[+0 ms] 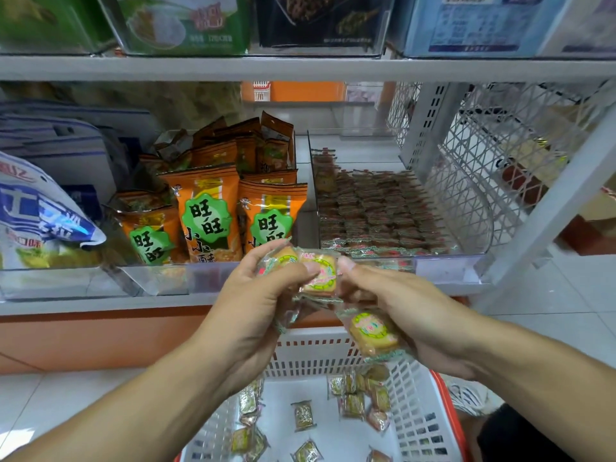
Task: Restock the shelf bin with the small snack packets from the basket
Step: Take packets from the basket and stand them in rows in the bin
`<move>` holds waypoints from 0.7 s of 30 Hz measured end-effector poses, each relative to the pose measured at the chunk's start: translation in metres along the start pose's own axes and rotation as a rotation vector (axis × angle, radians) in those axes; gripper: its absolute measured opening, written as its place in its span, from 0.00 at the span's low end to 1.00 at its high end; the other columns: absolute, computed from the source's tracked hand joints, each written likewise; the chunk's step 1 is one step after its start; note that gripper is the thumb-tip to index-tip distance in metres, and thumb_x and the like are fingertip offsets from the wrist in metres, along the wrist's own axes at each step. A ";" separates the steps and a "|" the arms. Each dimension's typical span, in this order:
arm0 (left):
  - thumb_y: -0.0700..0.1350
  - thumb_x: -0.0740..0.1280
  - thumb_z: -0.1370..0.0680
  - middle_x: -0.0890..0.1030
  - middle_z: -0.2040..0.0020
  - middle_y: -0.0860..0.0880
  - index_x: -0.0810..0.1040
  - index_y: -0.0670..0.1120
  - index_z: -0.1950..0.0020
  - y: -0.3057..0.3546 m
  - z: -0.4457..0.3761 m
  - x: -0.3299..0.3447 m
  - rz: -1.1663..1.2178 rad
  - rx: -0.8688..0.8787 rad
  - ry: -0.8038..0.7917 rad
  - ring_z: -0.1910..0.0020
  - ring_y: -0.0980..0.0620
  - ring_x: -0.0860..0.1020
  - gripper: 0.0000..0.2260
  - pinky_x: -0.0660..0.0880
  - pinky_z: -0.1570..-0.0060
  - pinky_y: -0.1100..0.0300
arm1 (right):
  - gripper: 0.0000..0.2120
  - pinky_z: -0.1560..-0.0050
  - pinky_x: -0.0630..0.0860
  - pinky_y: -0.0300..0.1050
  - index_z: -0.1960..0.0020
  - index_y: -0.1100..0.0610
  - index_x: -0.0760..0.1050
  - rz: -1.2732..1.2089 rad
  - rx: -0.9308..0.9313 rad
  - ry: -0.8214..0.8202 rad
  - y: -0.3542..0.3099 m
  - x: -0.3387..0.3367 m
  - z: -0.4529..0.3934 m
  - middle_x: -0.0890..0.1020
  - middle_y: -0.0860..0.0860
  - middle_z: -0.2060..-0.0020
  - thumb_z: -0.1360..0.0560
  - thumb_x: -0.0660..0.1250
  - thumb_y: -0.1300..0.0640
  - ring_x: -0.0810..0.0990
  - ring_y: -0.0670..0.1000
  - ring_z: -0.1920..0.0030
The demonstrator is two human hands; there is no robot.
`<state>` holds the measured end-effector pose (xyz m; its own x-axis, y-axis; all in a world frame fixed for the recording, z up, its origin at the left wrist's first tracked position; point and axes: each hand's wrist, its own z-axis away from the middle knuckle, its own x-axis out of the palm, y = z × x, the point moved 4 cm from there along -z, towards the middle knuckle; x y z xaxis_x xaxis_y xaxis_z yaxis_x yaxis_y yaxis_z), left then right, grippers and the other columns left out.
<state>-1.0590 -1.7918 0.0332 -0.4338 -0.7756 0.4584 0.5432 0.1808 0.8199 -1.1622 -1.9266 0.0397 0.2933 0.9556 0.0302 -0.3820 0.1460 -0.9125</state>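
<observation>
Step in hand: transfer, mid-way between basket and bin. Several small snack packets [320, 275] are held at frame centre, just in front of the shelf edge and above the basket. The left hand [266, 295] is curled around a clutch of them, thumb pressed on the top packet. The right hand [400, 308] pinches that same top packet at its right edge, and a further packet [373, 331] is tucked in the palm below. Both grips are clenched on packets; nothing is released yet.

Target is judged to be the clear shelf bin [446, 261] right of centre, already lined with rows of similar small packets [376, 208], with bare floor left at its rear. Orange snack bags [206, 211] are stocked in the neighbouring bin left of centre; not part of this job.

The white basket [413, 395] sits at lower centre, with loose packets [303, 415] scattered on its floor, so more trips are needed.

Next move, as judged: the handful is to be lifted over the bin's front lip and laid in line with the existing rows. Care is needed so the palmed packet isn't dropped.
</observation>
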 end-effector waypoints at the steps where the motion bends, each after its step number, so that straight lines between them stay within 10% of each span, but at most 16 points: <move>1: 0.41 0.81 0.46 0.87 0.53 0.39 0.79 0.51 0.38 0.001 -0.001 -0.001 -0.007 0.009 0.019 0.62 0.44 0.86 0.36 0.82 0.67 0.55 | 0.15 0.63 0.75 0.40 0.54 0.50 0.83 -0.071 0.020 0.012 -0.001 -0.004 -0.001 0.83 0.50 0.57 0.27 0.69 0.38 0.82 0.49 0.61; 4: 0.42 0.81 0.46 0.88 0.54 0.39 0.80 0.52 0.39 0.003 -0.001 -0.006 -0.048 0.027 0.056 0.61 0.44 0.85 0.35 0.81 0.67 0.54 | 0.06 0.61 0.75 0.44 0.49 0.55 0.81 -0.105 0.009 0.010 -0.010 -0.012 0.000 0.82 0.59 0.47 0.21 0.66 0.57 0.80 0.52 0.58; 8: 0.43 0.82 0.47 0.87 0.49 0.38 0.80 0.55 0.40 0.001 0.002 -0.009 -0.104 0.031 0.070 0.52 0.36 0.85 0.35 0.82 0.50 0.39 | 0.19 0.52 0.75 0.50 0.44 0.54 0.81 -0.019 -0.122 0.000 -0.022 -0.019 0.006 0.80 0.58 0.39 0.26 0.67 0.75 0.79 0.55 0.52; 15: 0.40 0.81 0.42 0.87 0.50 0.37 0.79 0.54 0.38 0.001 0.005 -0.004 -0.117 0.037 0.005 0.57 0.38 0.86 0.33 0.83 0.54 0.48 | 0.23 0.46 0.82 0.41 0.35 0.56 0.79 -0.189 -0.190 -0.011 -0.027 -0.018 0.004 0.83 0.58 0.40 0.25 0.65 0.75 0.84 0.53 0.45; 21: 0.42 0.82 0.44 0.87 0.49 0.38 0.80 0.54 0.38 0.002 0.004 -0.005 -0.082 0.067 0.005 0.60 0.43 0.84 0.35 0.82 0.63 0.54 | 0.11 0.53 0.81 0.44 0.48 0.58 0.82 -0.208 -0.150 0.047 -0.019 -0.015 0.000 0.84 0.59 0.50 0.24 0.68 0.70 0.84 0.53 0.54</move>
<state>-1.0583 -1.7852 0.0338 -0.4715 -0.7923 0.3872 0.4566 0.1563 0.8758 -1.1591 -1.9438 0.0570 0.3939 0.8954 0.2076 -0.1758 0.2951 -0.9392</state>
